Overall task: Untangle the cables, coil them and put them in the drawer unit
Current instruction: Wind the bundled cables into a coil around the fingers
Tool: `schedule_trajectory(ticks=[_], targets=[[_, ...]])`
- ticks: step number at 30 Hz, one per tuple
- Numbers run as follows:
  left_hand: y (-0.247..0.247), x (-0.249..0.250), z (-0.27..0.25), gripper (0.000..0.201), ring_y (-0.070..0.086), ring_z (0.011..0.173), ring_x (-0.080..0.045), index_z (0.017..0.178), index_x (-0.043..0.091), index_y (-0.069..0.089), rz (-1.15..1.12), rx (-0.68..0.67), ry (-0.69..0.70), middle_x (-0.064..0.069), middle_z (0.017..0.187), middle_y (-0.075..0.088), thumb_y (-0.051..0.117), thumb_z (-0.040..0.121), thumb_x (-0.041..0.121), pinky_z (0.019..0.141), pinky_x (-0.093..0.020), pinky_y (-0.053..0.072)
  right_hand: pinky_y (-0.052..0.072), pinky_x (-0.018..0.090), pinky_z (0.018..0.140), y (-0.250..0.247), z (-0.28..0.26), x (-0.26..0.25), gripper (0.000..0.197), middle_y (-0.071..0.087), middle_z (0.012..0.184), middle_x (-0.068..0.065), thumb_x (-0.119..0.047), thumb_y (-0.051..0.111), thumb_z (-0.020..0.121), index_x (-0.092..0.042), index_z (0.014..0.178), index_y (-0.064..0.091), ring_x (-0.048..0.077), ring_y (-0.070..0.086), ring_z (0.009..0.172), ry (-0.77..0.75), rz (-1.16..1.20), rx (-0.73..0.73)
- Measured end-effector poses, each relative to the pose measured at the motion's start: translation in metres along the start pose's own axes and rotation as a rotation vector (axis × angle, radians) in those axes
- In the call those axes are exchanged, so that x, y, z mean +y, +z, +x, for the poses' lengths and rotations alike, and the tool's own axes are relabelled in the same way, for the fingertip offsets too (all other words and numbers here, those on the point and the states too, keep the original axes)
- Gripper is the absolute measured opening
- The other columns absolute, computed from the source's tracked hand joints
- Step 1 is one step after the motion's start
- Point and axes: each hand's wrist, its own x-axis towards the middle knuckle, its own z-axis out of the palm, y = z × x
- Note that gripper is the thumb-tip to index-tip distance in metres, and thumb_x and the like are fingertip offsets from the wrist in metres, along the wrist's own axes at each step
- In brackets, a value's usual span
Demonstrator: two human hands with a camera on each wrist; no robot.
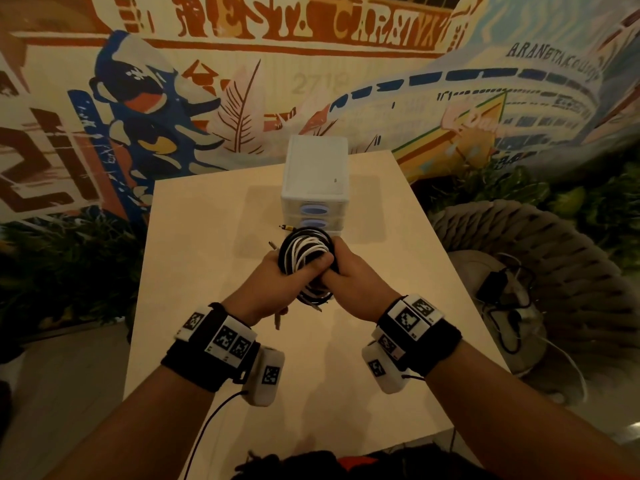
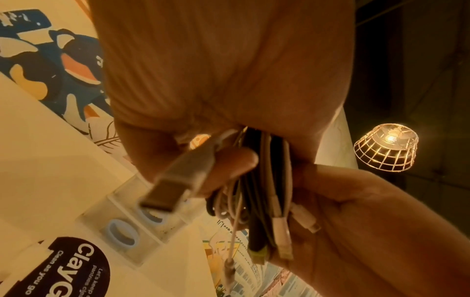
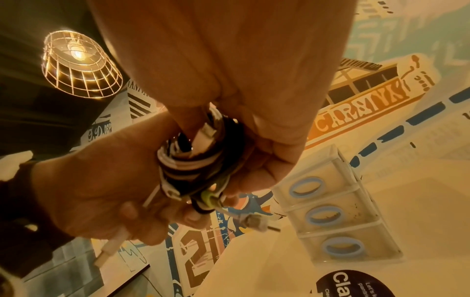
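Both hands grip one bundle of black and white cables (image 1: pixel 304 258) at the middle of the frame. The left hand (image 1: pixel 273 282) and right hand (image 1: pixel 353 282) curl tightly around it. The white drawer unit (image 1: pixel 315 181) sits just behind on the tabletop (image 1: pixel 194 237).

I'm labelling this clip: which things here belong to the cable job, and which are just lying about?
Job: cable bundle, gripped by left hand and right hand; drawer unit, drawers closed; table.
Lying about: charger and cords on the woven chair; round black sticker; cage lamp.
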Motion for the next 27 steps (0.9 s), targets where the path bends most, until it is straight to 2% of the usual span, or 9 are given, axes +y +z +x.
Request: schedule_trajectory(ticks=[2,6,9,14,16,18,20,23,27], targets=[[0.000,0.001,-0.001,0.020,0.065,0.058,-0.005,0.101,0.043,0.063,-0.005,-0.012,-0.033,-0.002,0.092,0.077,0.067,0.088,0.058,0.047,-0.030,0.051,0.054,0.041,0.098,0.001,0.000,0.001,0.042,0.063,0.128,0.003,-0.024,0.052,0.102,-0.020,0.142,0.040,0.016,0.064,0.112,-0.002,0.021,-0.008],[-0.004,0.006,-0.003,0.039,0.077,0.080,-0.024,0.110,0.039,0.062,-0.108,-0.083,-0.112,-0.001,0.098,0.078,0.059,0.083,0.067,0.066,-0.053,0.064,0.051,0.040,0.104,0.004,0.003,0.007,0.032,0.066,0.127,-0.006,-0.035,0.054,0.103,-0.035,0.135,0.048,0.011,0.064,0.115,0.027,0.129,0.006],[-0.007,0.005,-0.001,0.060,0.077,0.085,-0.027,0.122,0.030,0.062,-0.116,-0.127,-0.148,-0.004,0.103,0.078,0.057,0.080,0.073,0.071,-0.055,0.063,0.050,0.041,0.106,0.005,0.005,0.009,0.029,0.067,0.129,-0.004,-0.034,0.053,0.104,-0.038,0.132,0.051,0.011,0.063,0.117,0.048,0.198,0.009],[-0.013,-0.005,0.003,0.063,0.074,0.100,-0.027,0.121,0.024,0.068,-0.112,-0.149,-0.027,-0.004,0.108,0.078,0.070,0.075,0.067,0.094,-0.059,0.056,0.051,0.045,0.105,0.002,0.009,0.006,0.025,0.067,0.129,0.000,-0.032,0.058,0.101,-0.041,0.124,0.057,0.020,0.064,0.120,0.122,0.410,-0.034],[-0.016,-0.006,0.002,0.067,0.073,0.103,-0.021,0.122,0.023,0.067,-0.163,-0.176,-0.012,-0.002,0.110,0.078,0.070,0.071,0.067,0.095,-0.053,0.055,0.057,0.044,0.096,-0.002,0.009,0.002,0.022,0.070,0.121,0.002,-0.020,0.049,0.106,-0.033,0.122,0.058,0.021,0.069,0.109,0.163,0.558,-0.045],[-0.021,-0.010,0.002,0.083,0.069,0.115,-0.027,0.129,0.019,0.063,-0.240,-0.219,-0.021,-0.009,0.122,0.073,0.075,0.068,0.074,0.103,-0.056,0.051,0.062,0.034,0.080,-0.007,0.008,-0.001,0.023,0.073,0.106,-0.001,-0.015,0.042,0.107,-0.028,0.118,0.059,0.014,0.073,0.092,0.177,0.640,-0.068],[-0.026,-0.013,0.001,0.086,0.061,0.125,-0.033,0.130,0.022,0.065,-0.329,-0.270,-0.025,-0.018,0.132,0.067,0.076,0.066,0.078,0.109,-0.059,0.045,0.062,0.034,0.076,-0.013,0.007,-0.001,0.023,0.073,0.102,0.002,-0.015,0.041,0.107,-0.024,0.116,0.060,0.017,0.073,0.089,0.178,0.644,-0.091],[-0.034,-0.016,0.000,0.086,0.056,0.128,-0.037,0.134,0.025,0.063,-0.443,-0.290,-0.058,-0.022,0.138,0.061,0.078,0.066,0.076,0.110,-0.061,0.041,0.054,0.046,0.099,-0.019,0.009,-0.001,0.022,0.067,0.125,0.010,-0.026,0.048,0.106,-0.025,0.126,0.058,0.027,0.065,0.114,0.126,0.388,-0.070],[-0.023,-0.007,0.001,0.080,0.064,0.123,-0.036,0.145,0.015,0.050,-0.443,-0.279,-0.016,-0.018,0.134,0.065,0.081,0.081,0.050,0.096,-0.049,0.057,0.048,0.039,0.107,-0.015,0.010,-0.006,0.042,0.061,0.139,0.001,-0.039,0.047,0.106,-0.028,0.146,0.044,0.018,0.059,0.122,-0.004,-0.068,-0.099]])
